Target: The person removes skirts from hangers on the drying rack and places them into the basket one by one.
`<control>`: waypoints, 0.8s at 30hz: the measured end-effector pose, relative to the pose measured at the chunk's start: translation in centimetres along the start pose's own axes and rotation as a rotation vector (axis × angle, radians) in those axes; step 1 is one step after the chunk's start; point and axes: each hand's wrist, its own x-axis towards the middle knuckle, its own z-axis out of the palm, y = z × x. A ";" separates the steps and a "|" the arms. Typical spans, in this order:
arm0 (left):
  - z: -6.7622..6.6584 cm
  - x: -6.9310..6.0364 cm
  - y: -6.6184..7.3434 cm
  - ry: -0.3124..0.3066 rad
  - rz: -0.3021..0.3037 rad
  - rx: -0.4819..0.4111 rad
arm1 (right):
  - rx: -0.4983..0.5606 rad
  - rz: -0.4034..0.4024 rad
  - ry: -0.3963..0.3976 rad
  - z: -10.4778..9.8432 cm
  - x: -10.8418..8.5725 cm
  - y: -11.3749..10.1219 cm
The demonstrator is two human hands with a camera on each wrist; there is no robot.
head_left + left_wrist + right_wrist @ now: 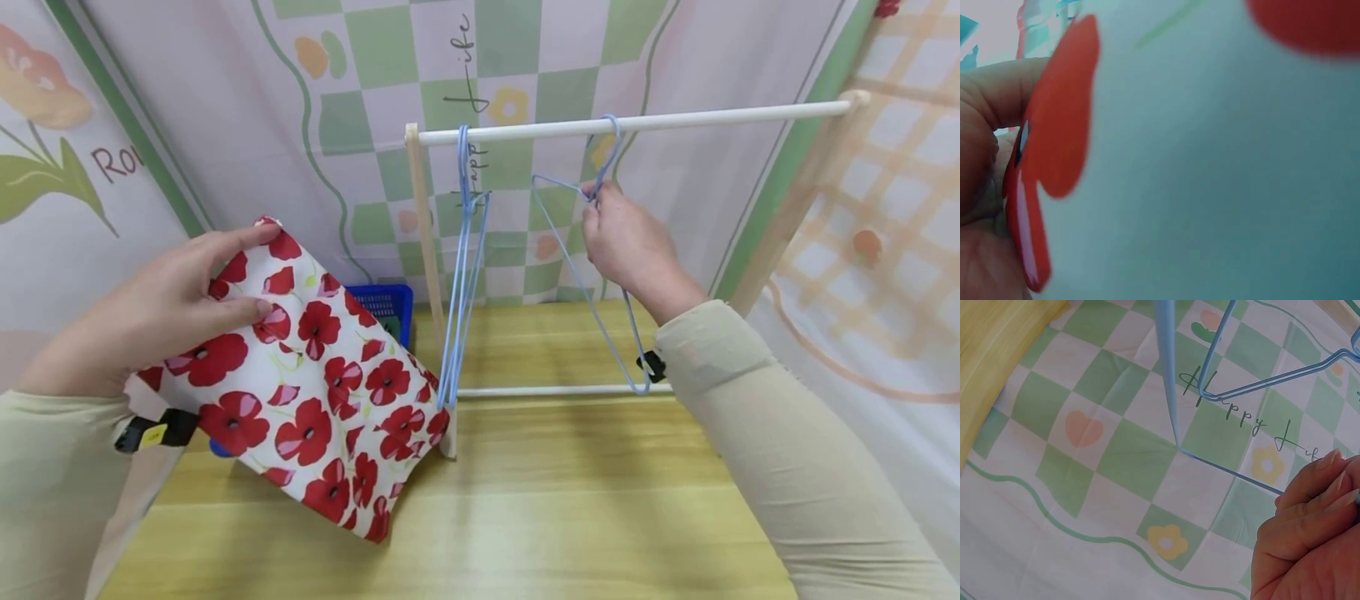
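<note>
My left hand (187,292) grips a white cloth (300,367) printed with red poppies, thumb in front and fingers behind its upper edge. In the left wrist view the cloth (1197,156) fills most of the picture. My right hand (630,233) holds a blue wire hanger (573,250) just below its hook, close under the white rail (525,130). The hanger's hook is at the rail; whether it bears on it I cannot tell. Several more blue hangers (461,275) hang at the rail's left end, and the cloth's right corner comes near their lower ends.
The rail belongs to a rack with wooden posts (426,233) and a lower white bar (540,391), standing on a wooden table (525,500). Behind the cloth is a blue basket (386,296). A checkered curtain (502,50) hangs behind the rack.
</note>
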 end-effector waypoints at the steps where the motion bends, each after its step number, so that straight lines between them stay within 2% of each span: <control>1: 0.0 0.0 0.0 0.001 0.006 0.010 | 0.003 0.002 -0.001 0.0 0.0 0.0; 6: 0.2 0.0 0.1 0.000 -0.002 0.008 | 0.003 0.003 -0.002 -0.1 0.0 0.0; 13: -0.2 0.2 -0.1 0.021 -0.049 -0.102 | -0.006 0.012 0.000 0.0 0.0 0.0; 17: -0.6 0.4 -0.1 0.030 -0.076 -0.092 | -0.008 0.009 0.004 -0.1 0.0 -0.1; 24: -1.1 0.4 0.2 -0.014 -0.163 -0.083 | -0.011 0.005 0.010 -0.1 0.0 -0.2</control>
